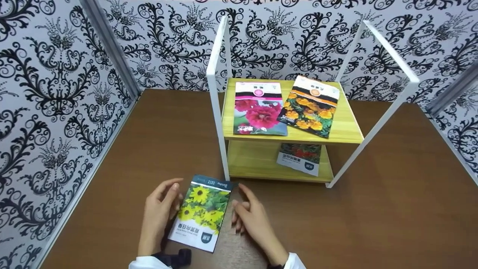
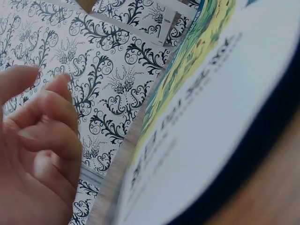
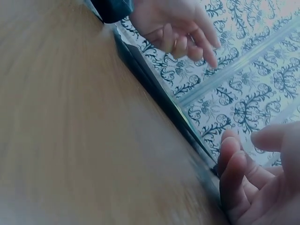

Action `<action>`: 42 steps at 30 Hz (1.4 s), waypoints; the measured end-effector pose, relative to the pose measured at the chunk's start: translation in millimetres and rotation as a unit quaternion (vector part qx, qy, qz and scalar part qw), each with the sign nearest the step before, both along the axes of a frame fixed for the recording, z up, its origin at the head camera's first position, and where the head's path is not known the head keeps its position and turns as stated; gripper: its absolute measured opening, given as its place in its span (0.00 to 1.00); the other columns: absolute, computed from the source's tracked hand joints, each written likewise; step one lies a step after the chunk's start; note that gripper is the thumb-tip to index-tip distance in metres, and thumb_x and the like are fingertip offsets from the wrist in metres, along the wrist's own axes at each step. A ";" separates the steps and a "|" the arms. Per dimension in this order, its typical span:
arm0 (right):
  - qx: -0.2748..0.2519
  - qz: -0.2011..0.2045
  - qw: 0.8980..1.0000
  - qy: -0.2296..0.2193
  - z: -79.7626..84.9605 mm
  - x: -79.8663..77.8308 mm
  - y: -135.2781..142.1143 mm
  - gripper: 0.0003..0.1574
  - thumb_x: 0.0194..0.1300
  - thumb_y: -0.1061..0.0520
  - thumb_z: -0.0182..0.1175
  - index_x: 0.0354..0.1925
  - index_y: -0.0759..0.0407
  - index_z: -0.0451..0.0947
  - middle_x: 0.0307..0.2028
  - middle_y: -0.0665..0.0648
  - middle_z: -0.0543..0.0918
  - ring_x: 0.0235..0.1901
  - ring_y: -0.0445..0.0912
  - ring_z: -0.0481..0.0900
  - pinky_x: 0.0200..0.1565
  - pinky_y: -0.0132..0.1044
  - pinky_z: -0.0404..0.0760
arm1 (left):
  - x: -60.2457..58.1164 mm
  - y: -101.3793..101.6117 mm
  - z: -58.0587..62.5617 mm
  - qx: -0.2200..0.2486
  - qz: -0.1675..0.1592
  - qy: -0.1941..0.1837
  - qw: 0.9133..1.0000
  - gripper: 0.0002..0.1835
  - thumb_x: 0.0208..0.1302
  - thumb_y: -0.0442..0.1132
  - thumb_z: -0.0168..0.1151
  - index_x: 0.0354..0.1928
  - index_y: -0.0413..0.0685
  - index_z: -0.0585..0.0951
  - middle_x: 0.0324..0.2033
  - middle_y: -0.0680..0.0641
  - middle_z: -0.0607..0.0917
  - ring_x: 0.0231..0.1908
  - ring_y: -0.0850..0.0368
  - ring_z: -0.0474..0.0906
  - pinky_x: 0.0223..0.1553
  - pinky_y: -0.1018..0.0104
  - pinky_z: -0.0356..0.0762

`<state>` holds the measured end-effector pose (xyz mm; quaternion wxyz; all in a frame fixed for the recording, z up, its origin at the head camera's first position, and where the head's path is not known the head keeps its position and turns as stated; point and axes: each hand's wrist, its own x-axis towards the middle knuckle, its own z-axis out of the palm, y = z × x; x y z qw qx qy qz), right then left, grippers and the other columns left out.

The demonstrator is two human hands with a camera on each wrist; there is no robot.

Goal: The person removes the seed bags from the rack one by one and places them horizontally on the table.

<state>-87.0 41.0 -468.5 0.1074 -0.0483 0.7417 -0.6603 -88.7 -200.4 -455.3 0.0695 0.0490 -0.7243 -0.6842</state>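
Observation:
A seed packet with yellow flowers (image 1: 204,209), its print upside down, lies on the brown table in the head view. To its left is my left hand (image 1: 160,207), fingers loosely curled and holding nothing; the left wrist view shows a gap between these fingers (image 2: 51,126) and the packet (image 2: 201,126). On the other side, my right hand (image 1: 255,220) has its index finger stretched toward the packet's far right corner. Whether that fingertip touches the corner I cannot tell. In the right wrist view, the right hand's fingers (image 3: 234,164) are bent and hold nothing.
Beyond the hands stands a two-tier shelf (image 1: 347,127) with white side frames. Its upper board bears a pink-flower packet (image 1: 259,112) and a tilted orange-flower packet (image 1: 310,108). A red-flower packet (image 1: 298,158) lies on the lower board, partly hidden. Patterned walls (image 1: 179,45) enclose the table.

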 end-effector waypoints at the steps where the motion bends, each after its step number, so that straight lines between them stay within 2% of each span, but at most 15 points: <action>1: -0.005 -0.002 1.000 0.001 2.8 1.3 2.0 0.35 0.64 0.53 0.52 0.66 0.55 0.52 0.19 0.60 0.78 0.11 0.48 0.72 0.13 0.42 0.74 | 0.8 0.1 1.0 0.013 -0.009 0.013 1.000 0.20 0.62 0.49 0.54 0.50 0.44 0.76 0.26 0.37 0.75 0.14 0.57 0.65 0.08 0.69 0.58; 4: -0.014 -0.012 1.000 -0.003 12.2 5.2 9.5 0.34 0.65 0.55 0.52 0.65 0.58 0.54 0.22 0.62 0.79 0.14 0.52 0.74 0.15 0.43 0.75 | 2.2 0.8 3.5 0.053 -0.064 0.048 0.995 0.18 0.66 0.43 0.49 0.51 0.38 0.73 0.26 0.36 0.73 0.14 0.58 0.66 0.06 0.67 0.58; 7: -0.012 -0.026 1.000 -0.003 19.6 7.1 18.7 0.32 0.65 0.55 0.51 0.64 0.59 0.55 0.24 0.64 0.79 0.17 0.55 0.75 0.18 0.45 0.76 | 2.4 2.7 5.6 0.101 -0.133 0.072 0.983 0.18 0.69 0.40 0.44 0.54 0.33 0.69 0.27 0.37 0.73 0.15 0.57 0.68 0.06 0.65 0.58; 10: -0.007 -0.042 0.999 -0.002 21.8 6.9 29.3 0.31 0.65 0.55 0.51 0.64 0.59 0.56 0.26 0.65 0.79 0.19 0.58 0.76 0.19 0.47 0.77 | 2.3 5.3 7.1 0.146 -0.202 0.091 0.964 0.19 0.70 0.36 0.38 0.56 0.29 0.65 0.29 0.38 0.73 0.18 0.56 0.70 0.06 0.61 0.55; 13: -0.007 -0.059 0.998 0.006 21.2 6.3 41.0 0.31 0.65 0.55 0.51 0.63 0.60 0.57 0.28 0.66 0.78 0.20 0.60 0.76 0.20 0.49 0.77 | 2.4 7.7 8.3 0.170 -0.271 0.100 0.942 0.19 0.70 0.32 0.33 0.58 0.25 0.60 0.31 0.38 0.74 0.20 0.57 0.72 0.08 0.57 0.51; 17: -0.014 -0.084 0.996 0.017 19.4 5.5 58.5 0.30 0.66 0.55 0.51 0.63 0.62 0.57 0.30 0.68 0.78 0.21 0.60 0.76 0.20 0.49 0.76 | 3.6 12.1 11.3 0.186 -0.337 0.100 0.918 0.20 0.69 0.29 0.28 0.59 0.24 0.57 0.32 0.39 0.74 0.22 0.58 0.72 0.10 0.55 0.48; 20: -0.015 -0.106 0.994 0.020 19.2 4.0 72.3 0.30 0.66 0.54 0.50 0.63 0.61 0.57 0.31 0.67 0.78 0.22 0.60 0.76 0.20 0.49 0.76 | 3.2 17.5 13.8 0.197 -0.362 0.101 0.905 0.20 0.68 0.27 0.26 0.59 0.26 0.58 0.33 0.39 0.73 0.23 0.58 0.72 0.10 0.55 0.48; 23: -0.012 -0.130 0.991 0.025 19.5 1.9 85.6 0.30 0.66 0.55 0.51 0.63 0.60 0.57 0.32 0.68 0.78 0.23 0.59 0.76 0.19 0.49 0.76 | 1.7 25.1 14.3 0.196 -0.378 0.106 0.899 0.21 0.67 0.27 0.26 0.60 0.27 0.59 0.34 0.39 0.73 0.23 0.58 0.71 0.10 0.55 0.50; 27: -0.016 -0.165 0.986 0.024 8.8 -4.1 104.7 0.30 0.65 0.52 0.52 0.62 0.57 0.58 0.32 0.66 0.78 0.23 0.56 0.77 0.19 0.47 0.76 | 1.7 38.2 16.9 0.177 -0.397 0.106 0.894 0.21 0.67 0.27 0.29 0.60 0.28 0.59 0.35 0.36 0.73 0.26 0.55 0.74 0.11 0.57 0.59; 32: -0.019 -0.192 0.980 0.040 -4.5 -10.2 117.6 0.30 0.63 0.45 0.52 0.60 0.50 0.60 0.31 0.62 0.79 0.23 0.53 0.77 0.19 0.42 0.76 | 6.0 52.2 33.0 0.146 -0.415 0.103 0.892 0.20 0.67 0.28 0.31 0.60 0.32 0.62 0.35 0.33 0.73 0.29 0.49 0.75 0.19 0.59 0.73; 37: -0.016 -0.190 0.980 0.057 -3.6 -12.7 120.0 0.31 0.62 0.43 0.52 0.61 0.48 0.59 0.32 0.61 0.79 0.23 0.53 0.77 0.19 0.42 0.76 | 7.9 65.6 46.6 0.139 -0.416 0.120 0.891 0.21 0.66 0.25 0.31 0.59 0.33 0.63 0.35 0.33 0.74 0.30 0.51 0.75 0.21 0.63 0.73; 42: -0.009 -0.197 0.979 0.059 -3.5 -15.1 123.2 0.30 0.62 0.43 0.52 0.61 0.46 0.59 0.31 0.60 0.79 0.23 0.53 0.77 0.18 0.42 0.76 | 9.9 86.7 56.7 0.138 -0.428 0.125 0.884 0.21 0.66 0.25 0.32 0.60 0.35 0.63 0.35 0.31 0.74 0.30 0.54 0.75 0.24 0.63 0.75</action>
